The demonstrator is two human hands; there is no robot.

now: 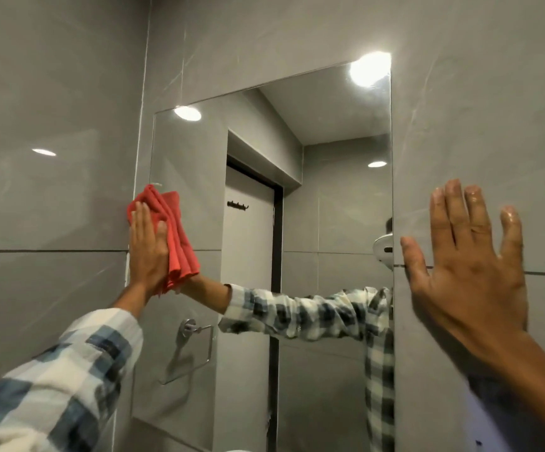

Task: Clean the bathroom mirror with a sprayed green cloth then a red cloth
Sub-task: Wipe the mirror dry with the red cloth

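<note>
The frameless bathroom mirror [329, 197] hangs on the grey tiled wall, filling the middle of the view. My left hand [148, 249] presses a folded red cloth [179, 236] flat against the mirror's left edge, about halfway up. The cloth's reflection merges with it in the glass. My right hand [470, 256] rests flat on the wall tile just right of the mirror, fingers spread and wet-looking, holding nothing. No green cloth is in view.
Grey tiled wall [52, 190] surrounds the mirror. The glass reflects a white door with hooks, a chrome towel ring, ceiling lights, and a checked sleeve. A white rim shows at the bottom edge [235, 449].
</note>
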